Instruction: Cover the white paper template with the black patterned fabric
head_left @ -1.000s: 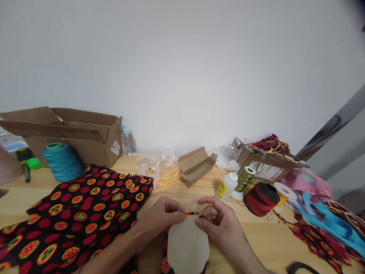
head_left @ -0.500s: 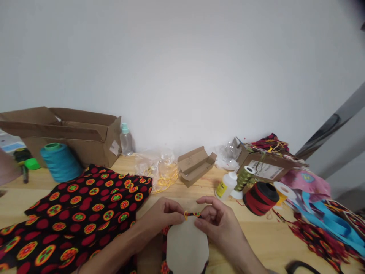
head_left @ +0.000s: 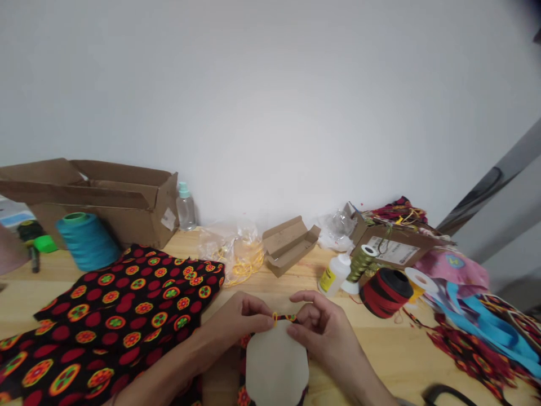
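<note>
A pale rounded panel (head_left: 277, 366) lies at the bottom centre, with black patterned fabric (head_left: 242, 389) showing around its sides and folded over its top edge. At the middle of that edge stands a small yellow cord loop (head_left: 274, 319). My left hand (head_left: 243, 317) pinches the loop's base between thumb and forefinger. Thumb and bent fingers of my right hand (head_left: 320, 327) close on the folded fabric at the panel's upper right corner, the forefinger raised. What lies under the panel is hidden.
Patterned cloth (head_left: 139, 316) spreads at left, before a teal thread cone (head_left: 88, 241) and a cardboard box (head_left: 110, 214). Behind my hands are a small open carton (head_left: 291, 248) and bagged yellow cord (head_left: 243, 259). A glue bottle (head_left: 335, 274) and red-black spool (head_left: 386, 293) stand at right.
</note>
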### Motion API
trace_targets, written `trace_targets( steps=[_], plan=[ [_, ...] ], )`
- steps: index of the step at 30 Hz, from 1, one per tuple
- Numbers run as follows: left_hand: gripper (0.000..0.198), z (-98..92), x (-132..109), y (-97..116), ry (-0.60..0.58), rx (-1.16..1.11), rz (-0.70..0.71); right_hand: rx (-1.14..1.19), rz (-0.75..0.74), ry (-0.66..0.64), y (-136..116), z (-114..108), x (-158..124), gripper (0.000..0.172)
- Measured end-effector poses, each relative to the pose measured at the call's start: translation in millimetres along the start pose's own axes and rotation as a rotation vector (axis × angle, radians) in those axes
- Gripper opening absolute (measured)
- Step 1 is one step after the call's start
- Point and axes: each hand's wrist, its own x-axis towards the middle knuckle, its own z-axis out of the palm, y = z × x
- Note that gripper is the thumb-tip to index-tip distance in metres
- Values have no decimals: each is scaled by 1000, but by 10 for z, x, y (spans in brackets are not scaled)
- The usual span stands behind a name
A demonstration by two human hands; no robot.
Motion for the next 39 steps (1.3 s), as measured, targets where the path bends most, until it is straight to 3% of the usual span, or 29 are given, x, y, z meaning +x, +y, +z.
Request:
trace_targets(
  steps=[9, 22, 39],
  plan=[
    [23, -47, -83, 71, -30, -7, -82, -38, 16, 18, -10, -14, 15, 34],
    [28, -69, -40, 5, -105, 28, -29, -31, 13, -1, -14, -24, 15, 35],
    [26, -14, -27, 26, -47, 63, 24, -51, 8, 5, -21, -8, 11, 35]
  ],
)
